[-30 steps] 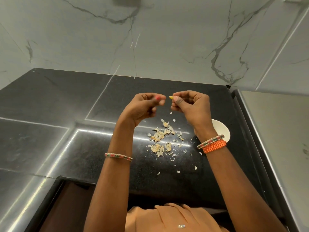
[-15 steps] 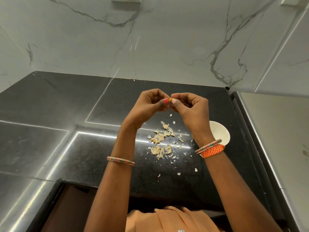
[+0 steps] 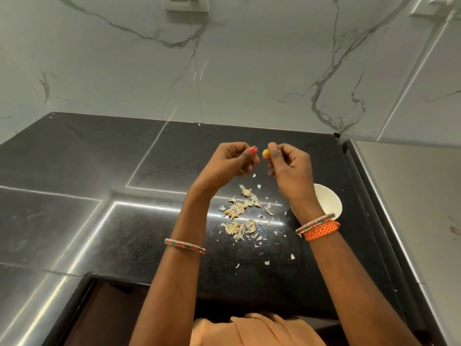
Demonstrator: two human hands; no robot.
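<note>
Both hands are up, fingers curled, tips nearly meeting: left hand [image 3: 224, 163], right hand [image 3: 289, 168]. Whether either pinches anything, can't tell. Peel scraps [image 3: 239, 213] lie scattered below them, white bowl [image 3: 329, 201] under the right wrist.

A single wide-angle view, worn on the person's head, looks forward and steeply down across the black speckled stone counter [image 3: 82, 156]. It faces the white grey-veined marble wall [image 3: 249, 71] behind the counter's far edge. The camera sits close. Both forearms rise from the bottom of the frame, and the left hand [image 3: 232, 161] and right hand [image 3: 290, 166] meet near mid-frame.
</note>
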